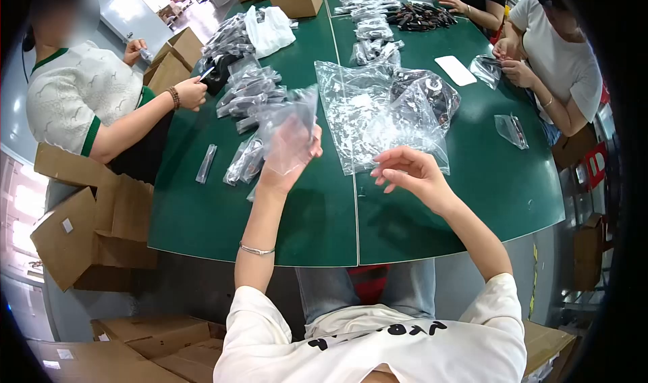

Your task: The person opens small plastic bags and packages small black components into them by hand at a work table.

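In my left hand (287,160) are clear plastic bags (298,116), held up above the table; they partly cover my fingers, and I cannot tell how many there are. My right hand (415,173) hovers with curled fingers apart and nothing between them. Just beyond it lies a large clear plastic bag (341,103), spread flat. On that bag rests a bunched clear bag (426,103) with dark items inside. Small bagged items (244,159) lie in a pile behind and left of my left hand.
Bagged items (253,89) and a white plastic bag (270,32) stretch along the left side. Loose dark items (422,16) lie at the back. A white card (455,71) and a small bag (511,132) are at right. Co-workers sit on both sides. Cardboard boxes (101,224) stand at left.
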### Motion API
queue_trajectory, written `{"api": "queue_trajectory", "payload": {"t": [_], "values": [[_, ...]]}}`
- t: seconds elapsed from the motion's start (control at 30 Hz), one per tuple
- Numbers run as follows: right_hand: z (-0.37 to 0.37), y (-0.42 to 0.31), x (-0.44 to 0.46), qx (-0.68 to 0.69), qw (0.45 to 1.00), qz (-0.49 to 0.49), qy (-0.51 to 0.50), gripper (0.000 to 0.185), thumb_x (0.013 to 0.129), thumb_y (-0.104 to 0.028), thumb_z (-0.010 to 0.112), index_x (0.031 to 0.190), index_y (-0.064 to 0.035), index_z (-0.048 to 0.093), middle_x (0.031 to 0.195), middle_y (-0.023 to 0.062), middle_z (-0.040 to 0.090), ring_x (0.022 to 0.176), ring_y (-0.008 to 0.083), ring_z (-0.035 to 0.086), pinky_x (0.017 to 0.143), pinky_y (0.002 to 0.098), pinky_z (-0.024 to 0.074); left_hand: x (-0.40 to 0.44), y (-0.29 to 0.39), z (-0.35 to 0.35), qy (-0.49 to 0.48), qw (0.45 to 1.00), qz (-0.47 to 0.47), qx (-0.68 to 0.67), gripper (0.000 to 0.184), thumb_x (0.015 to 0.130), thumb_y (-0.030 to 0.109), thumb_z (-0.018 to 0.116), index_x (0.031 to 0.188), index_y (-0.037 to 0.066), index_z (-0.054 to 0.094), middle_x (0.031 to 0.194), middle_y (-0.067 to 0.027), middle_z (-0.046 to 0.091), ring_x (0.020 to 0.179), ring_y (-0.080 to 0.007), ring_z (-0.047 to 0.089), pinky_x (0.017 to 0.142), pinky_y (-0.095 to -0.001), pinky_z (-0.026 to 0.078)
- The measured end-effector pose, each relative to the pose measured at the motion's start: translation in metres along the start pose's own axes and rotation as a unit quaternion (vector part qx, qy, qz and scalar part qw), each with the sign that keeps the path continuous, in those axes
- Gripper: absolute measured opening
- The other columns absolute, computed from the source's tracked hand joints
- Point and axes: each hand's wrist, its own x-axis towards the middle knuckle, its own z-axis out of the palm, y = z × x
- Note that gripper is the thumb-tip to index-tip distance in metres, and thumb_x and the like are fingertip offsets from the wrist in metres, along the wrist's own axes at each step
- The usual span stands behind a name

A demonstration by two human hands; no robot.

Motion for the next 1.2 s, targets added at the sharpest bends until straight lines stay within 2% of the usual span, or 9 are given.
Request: {"api": "queue_trajectory", "payload": {"t": [0.17,0.2,0.33,0.43,0.5,0.57,0.63,0.93,1.2], "values": [[0.002,0.0,-0.002,0.049,0.996,-0.052,0.05,0.041,0.087,-0.009,0.057,0.127,-0.0025,0.046,0.114,0.0106,0.057,0.101,0.0158,0.057,0.084,0.0295,0.0491,0.001,-0.023,0.034,-0.05,0.982,-0.118,0.137,0.024,0.083,0.004,0.065,0.101,0.006,0.05,0.08,-0.0077,0.066,0.061,-0.0078,0.053,0.055,-0.021,0.042],[0.004,-0.018,-0.006,0.058,0.997,0.022,0.049,0.043,0.088,-0.012,0.053,0.129,-0.0026,0.043,0.116,0.0105,0.055,0.107,0.0161,0.054,0.088,0.03,0.0467,0.0,-0.024,0.037,-0.051,0.975,-0.127,0.175,0.023,0.082,0.004,0.065,0.1,0.005,0.051,0.079,-0.0073,0.066,0.061,-0.0077,0.053,0.054,-0.021,0.042],[-0.004,-0.012,-0.005,0.172,0.983,0.048,0.054,0.038,0.09,-0.014,0.052,0.125,-0.0016,0.048,0.113,0.0078,0.056,0.105,0.0149,0.054,0.087,0.0289,0.0467,-0.004,-0.021,0.051,-0.034,0.954,-0.129,0.269,0.019,0.081,0.002,0.066,0.099,0.003,0.058,0.079,-0.0048,0.065,0.059,-0.0056,0.054,0.051,-0.0196,0.043],[-0.001,-0.01,-0.005,-0.088,0.995,-0.014,0.047,0.035,0.086,-0.009,0.062,0.117,0.0014,0.053,0.112,0.0077,0.057,0.104,0.014,0.055,0.087,0.0295,0.0476,-0.004,-0.024,0.055,-0.014,0.942,-0.112,0.317,0.022,0.08,0.0,0.067,0.101,0.003,0.061,0.076,-0.0017,0.064,0.058,-0.0039,0.054,0.05,-0.0184,0.042],[-0.002,-0.003,-0.003,-0.097,0.994,-0.024,0.05,0.034,0.086,-0.008,0.062,0.117,0.002,0.053,0.111,0.0078,0.057,0.103,0.0135,0.056,0.086,0.0282,0.0484,-0.005,-0.029,0.052,0.002,0.932,-0.092,0.35,0.025,0.079,0.001,0.068,0.103,0.003,0.061,0.076,-0.0008,0.063,0.057,-0.0038,0.053,0.051,-0.0181,0.042],[-0.003,-0.001,-0.001,-0.107,0.992,-0.034,0.051,0.034,0.086,-0.008,0.062,0.117,0.0027,0.054,0.111,0.0079,0.058,0.102,0.0131,0.057,0.084,0.027,0.0493,-0.006,-0.03,0.054,0.002,0.931,-0.091,0.353,0.026,0.079,0.002,0.069,0.104,0.003,0.061,0.077,-0.0011,0.064,0.058,-0.0038,0.053,0.051,-0.0181,0.042],[-0.003,-0.001,-0.001,0.054,0.996,0.034,0.067,0.033,0.086,-0.007,0.061,0.116,0.0031,0.054,0.112,0.0081,0.058,0.098,0.0121,0.058,0.081,0.0244,0.0506,-0.006,-0.029,0.056,0.003,0.93,-0.088,0.355,0.028,0.079,0.004,0.069,0.105,0.003,0.061,0.078,-0.0015,0.064,0.058,-0.0038,0.053,0.051,-0.018,0.042],[-0.005,0.0,0.0,0.012,0.996,-0.005,0.088,0.034,0.085,-0.003,0.061,0.117,0.0021,0.053,0.115,0.0079,0.058,0.099,0.0125,0.058,0.085,0.0259,0.0509,-0.005,-0.035,0.055,0.063,0.979,-0.171,0.092,0.027,0.089,0.018,0.061,0.107,-0.002,0.059,0.084,-0.0045,0.063,0.073,-0.0075,0.059,0.061,-0.0194,0.046],[-0.001,-0.003,0.0,0.057,0.99,0.029,0.122,0.036,0.084,-0.008,0.064,0.118,0.0012,0.054,0.115,0.0074,0.057,0.097,0.0118,0.059,0.083,0.0254,0.0502,-0.005,-0.034,0.045,0.049,0.975,-0.147,0.159,0.027,0.089,0.016,0.061,0.109,-0.001,0.06,0.083,-0.0041,0.062,0.07,-0.0062,0.057,0.062,-0.0185,0.046]]}}
